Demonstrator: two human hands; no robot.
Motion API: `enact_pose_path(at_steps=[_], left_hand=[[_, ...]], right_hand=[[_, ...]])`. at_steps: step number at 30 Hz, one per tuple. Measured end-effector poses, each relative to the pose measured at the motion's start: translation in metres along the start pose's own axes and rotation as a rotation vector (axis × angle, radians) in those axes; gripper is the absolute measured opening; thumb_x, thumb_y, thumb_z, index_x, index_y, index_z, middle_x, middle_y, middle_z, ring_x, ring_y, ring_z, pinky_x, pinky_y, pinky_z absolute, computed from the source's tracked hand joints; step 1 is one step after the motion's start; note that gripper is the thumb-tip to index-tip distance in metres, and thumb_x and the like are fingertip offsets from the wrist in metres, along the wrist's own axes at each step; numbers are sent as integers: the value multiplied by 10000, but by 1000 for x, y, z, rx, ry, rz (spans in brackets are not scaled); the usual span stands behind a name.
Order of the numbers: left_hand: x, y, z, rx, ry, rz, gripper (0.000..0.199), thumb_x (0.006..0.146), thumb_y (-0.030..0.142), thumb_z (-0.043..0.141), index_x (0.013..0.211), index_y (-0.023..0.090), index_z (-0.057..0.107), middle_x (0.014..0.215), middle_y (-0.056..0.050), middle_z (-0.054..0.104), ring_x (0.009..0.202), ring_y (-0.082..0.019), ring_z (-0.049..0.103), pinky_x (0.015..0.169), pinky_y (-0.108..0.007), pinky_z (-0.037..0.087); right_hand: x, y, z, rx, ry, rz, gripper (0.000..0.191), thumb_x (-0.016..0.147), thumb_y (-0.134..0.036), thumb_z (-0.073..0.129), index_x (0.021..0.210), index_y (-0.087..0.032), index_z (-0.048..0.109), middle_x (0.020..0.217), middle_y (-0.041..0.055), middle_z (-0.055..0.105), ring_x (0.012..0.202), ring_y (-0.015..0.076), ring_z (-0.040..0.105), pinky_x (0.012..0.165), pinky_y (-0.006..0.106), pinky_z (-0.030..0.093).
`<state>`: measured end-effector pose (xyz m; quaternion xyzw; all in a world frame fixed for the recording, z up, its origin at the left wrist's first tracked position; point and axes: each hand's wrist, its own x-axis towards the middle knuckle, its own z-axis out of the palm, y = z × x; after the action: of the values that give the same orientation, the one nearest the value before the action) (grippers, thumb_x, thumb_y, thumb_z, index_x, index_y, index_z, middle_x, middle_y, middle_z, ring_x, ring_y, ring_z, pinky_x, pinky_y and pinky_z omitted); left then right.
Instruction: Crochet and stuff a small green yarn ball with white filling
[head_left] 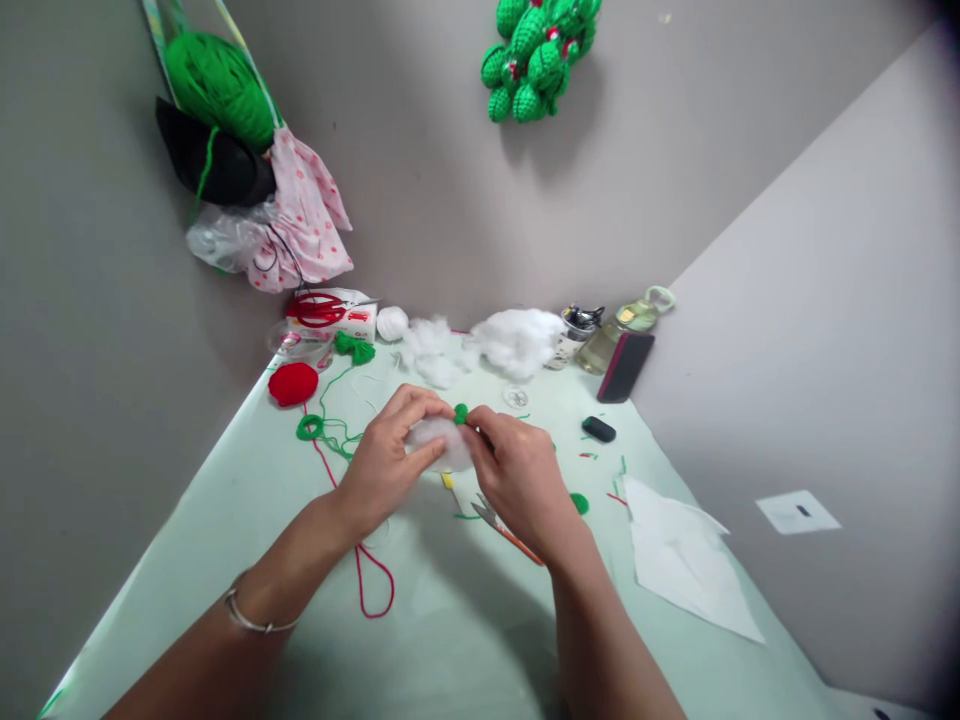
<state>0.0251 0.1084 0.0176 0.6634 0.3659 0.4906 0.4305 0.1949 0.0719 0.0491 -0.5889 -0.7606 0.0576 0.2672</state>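
We are observing the left hand (390, 455) pinching white stuffing (439, 440) and the right hand (517, 470) gripping the small green crochet piece (461, 413) between both hands, and we are judging that overfilling or hard pushing is risking stretched stitches.

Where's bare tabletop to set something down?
Bare table: left side, between its left edge and the left forearm; front middle, between red yarn loop and right forearm. Crowded: back edge, red-handled scissors through phone; also around orange-handled scissors.
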Motion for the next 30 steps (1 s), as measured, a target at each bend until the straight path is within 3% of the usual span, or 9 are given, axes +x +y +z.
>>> enact_pose_path(at_steps=[9,13,19,25,30], left_hand=[[0,3,-1,-14,-68,-47,106,806,140,652,850,236,652,977,-16,610,962,-215,597,862,-319,434],[1,6,1,8,11,-68,117,766,134,609,790,231,548,879,4,569,861,-195,557,821,-312,416],[-1,4,0,-5,87,-79,143,789,131,605,809,233,506,871,7,599,834,-184,555,772,-297,418],[1,2,-6,-396,34,-225,161,848,304,733,871,223,596,791,19,602,654,-136,519,599,-244,412],[5,6,-6,-633,-1,-316,337,733,404,868,904,194,667,790,4,635,625,-121,543,563,-228,426]], right_hand=[[-3,6,-10,79,-144,-54,184,1011,-175,428,885,-219,554,745,20,583,675,173,504,643,285,313],[-3,6,-13,292,-180,-34,194,1034,-218,438,875,-223,549,773,1,569,708,159,499,687,284,349],[-2,-2,-12,600,-279,65,120,1001,-231,519,915,-227,602,705,-46,483,621,124,383,613,271,327],[4,11,-6,834,-203,90,97,958,-323,658,970,-232,688,852,-1,633,744,146,527,681,280,415],[4,21,-10,922,-235,89,125,985,-338,620,1002,-232,685,831,4,652,755,153,578,700,288,441]])
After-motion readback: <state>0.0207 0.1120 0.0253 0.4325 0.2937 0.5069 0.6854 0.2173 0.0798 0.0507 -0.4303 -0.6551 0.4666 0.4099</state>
